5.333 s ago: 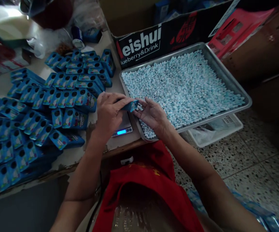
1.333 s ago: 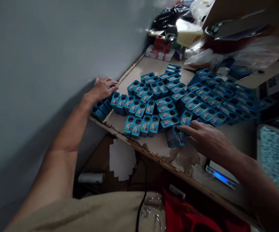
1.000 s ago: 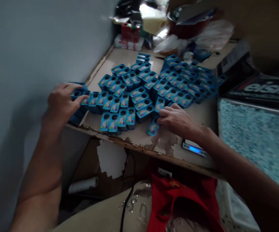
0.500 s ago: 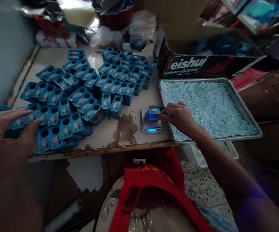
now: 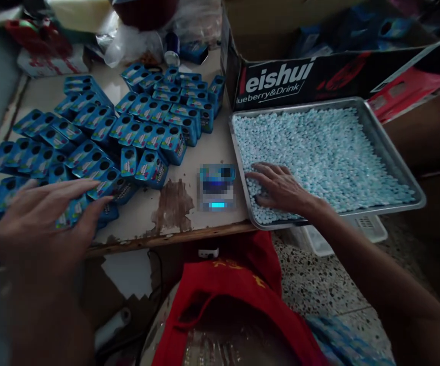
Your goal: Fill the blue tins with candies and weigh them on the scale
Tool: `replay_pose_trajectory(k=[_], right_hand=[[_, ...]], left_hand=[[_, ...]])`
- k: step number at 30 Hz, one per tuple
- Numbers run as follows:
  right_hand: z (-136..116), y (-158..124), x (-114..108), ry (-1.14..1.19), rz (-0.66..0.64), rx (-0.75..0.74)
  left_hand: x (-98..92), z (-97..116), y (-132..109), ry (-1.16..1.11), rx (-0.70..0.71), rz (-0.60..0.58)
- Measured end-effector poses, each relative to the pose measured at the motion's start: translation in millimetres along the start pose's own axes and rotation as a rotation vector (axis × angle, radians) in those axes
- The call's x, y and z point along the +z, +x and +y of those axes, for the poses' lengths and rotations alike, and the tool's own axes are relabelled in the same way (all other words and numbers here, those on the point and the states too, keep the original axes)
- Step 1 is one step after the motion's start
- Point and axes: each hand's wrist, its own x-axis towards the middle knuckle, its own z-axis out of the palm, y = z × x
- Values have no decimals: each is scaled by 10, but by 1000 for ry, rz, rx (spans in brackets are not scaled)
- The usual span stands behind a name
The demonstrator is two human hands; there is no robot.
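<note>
My right hand (image 5: 281, 188) rests on small pale-blue tablets (image 5: 319, 147) near the left side of a metal tray (image 5: 420, 201). Its fingers are spread and the tips sink partly among the tablets. Left of the tray, a small digital scale (image 5: 230, 204) with a lit display carries a blue box (image 5: 217, 172); this spot is partly pixelated. Over the front left of the table hovers my left hand (image 5: 48, 218), thumb and fingers apart, nothing visibly held. Small blue boxes (image 5: 155, 119) with dark round openings on top crowd beneath and beyond it.
A large black-printed carton (image 5: 277, 84) holding blue packages stands behind the tray. Plastic bags (image 5: 136, 43), a can (image 5: 171, 48) and a white box with red markings (image 5: 54, 63) lie along the back. The table's worn wooden edge (image 5: 174, 236) runs in front.
My right hand has let go of the blue box on the scale and moved right onto the tablets. My left hand has shifted right above the boxes. The view has turned slightly right.
</note>
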Motion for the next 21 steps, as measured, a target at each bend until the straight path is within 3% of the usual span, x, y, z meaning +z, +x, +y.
replay_pose_trajectory(k=[3, 5, 7, 9, 11, 14, 17, 21], right_hand=[[18, 173, -58, -33, -71, -26], [110, 201, -111, 66, -78, 3], [236, 153, -136, 301, 33, 154], [346, 62, -151, 661, 232, 369], [406, -27, -186, 1085, 392, 509], [404, -97, -283, 1573, 447, 535], [385, -91, -329, 1786, 455, 559], [463, -13, -180, 2132, 416, 518]], left_hand=[[289, 327, 46, 42, 310, -75], [403, 431, 38, 40, 392, -111], [464, 493, 4, 33, 422, -157], [507, 548, -43, 15, 422, -217], [572, 607, -89, -6, 394, -282], [758, 690, -156, -105, 308, -357], [1039, 744, -237, -284, 124, -435], [1444, 792, -369, -501, -111, -573]])
